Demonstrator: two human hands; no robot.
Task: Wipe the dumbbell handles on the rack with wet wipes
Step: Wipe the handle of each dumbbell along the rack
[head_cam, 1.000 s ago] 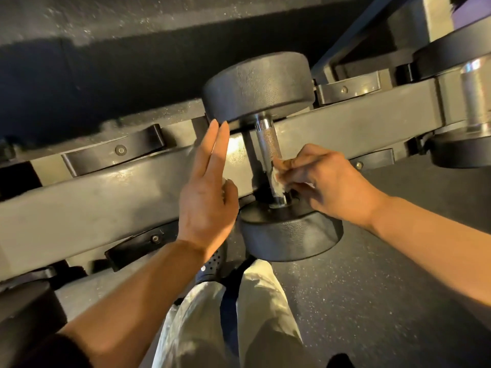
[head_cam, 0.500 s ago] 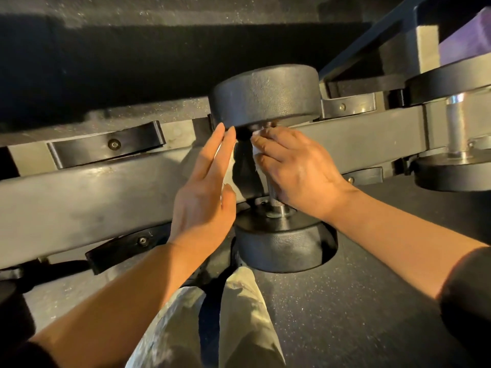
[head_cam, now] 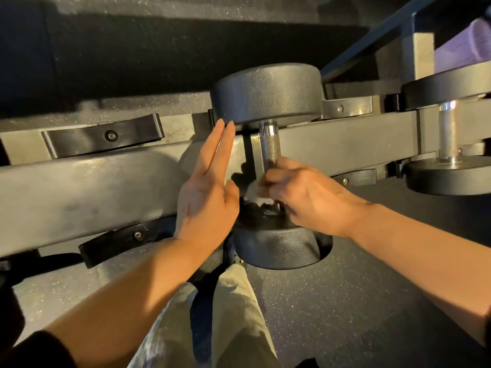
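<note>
My right hand [head_cam: 305,193], gripping the crumpled white wet wipe [head_cam: 253,192] around the knurled chrome handle [head_cam: 269,146] of the black rubber dumbbell [head_cam: 265,94] on the grey steel rack [head_cam: 79,187], had slid from the top down to its lower end, completing another stroke, while my flat, open left hand [head_cam: 207,187] stayed alongside.

You look down at a dark speckled rubber floor [head_cam: 358,301], lit warm from the left so the near patch by your left side shows paler. Beyond the rack, the floor falls into deep shadow under a black wall [head_cam: 159,49]. At the upper right a dark blue bar [head_cam: 372,35] runs on a slant, with a pale post [head_cam: 422,54] beside it and something purple [head_cam: 465,46] at the edge, too blurred to tell.
</note>
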